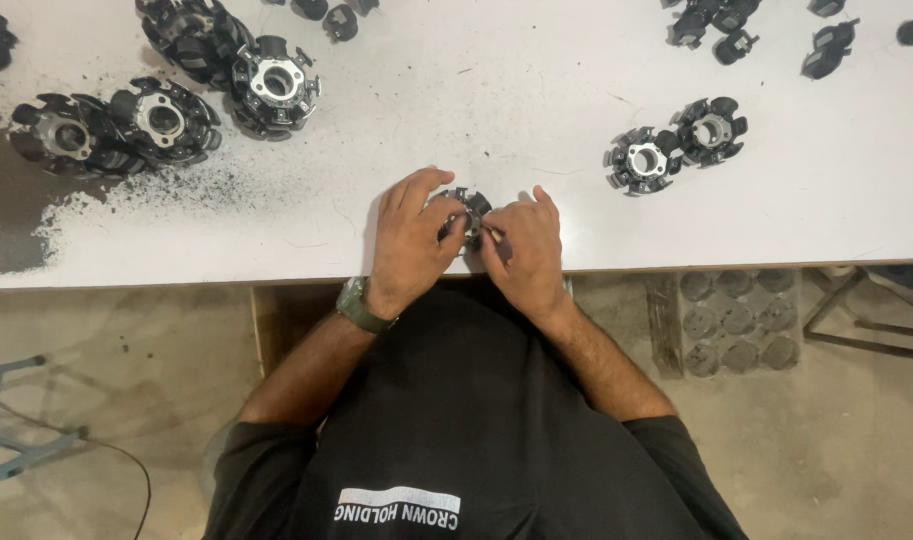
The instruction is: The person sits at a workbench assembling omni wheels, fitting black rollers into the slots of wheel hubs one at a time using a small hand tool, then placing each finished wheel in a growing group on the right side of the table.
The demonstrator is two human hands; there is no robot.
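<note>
round metal part (465, 215), black with stubby arms around a pale hub, sits at the middle of the frame near the front edge of the white table (537, 90), caught between two hands. left hand (409, 245) curls over its left side, fingers bent and closed around the rim, which looks like a way to keep it from turning or sliding. right hand (525, 250) presses in from the right, fingers pinched narrow on the part and on a thin pale sliver that i cannot make out; the grip seems meant for fine work at one spot. a watch (358, 306) shows on the left wrist. two like parts (677, 145) lie apart in the upper right of the frame, a bigger heap of them (167, 95) in the upper left, beside a spill of dark grit (127, 195) on the table top. smaller black pieces (767, 30) are scattered along the top edge.
</note>
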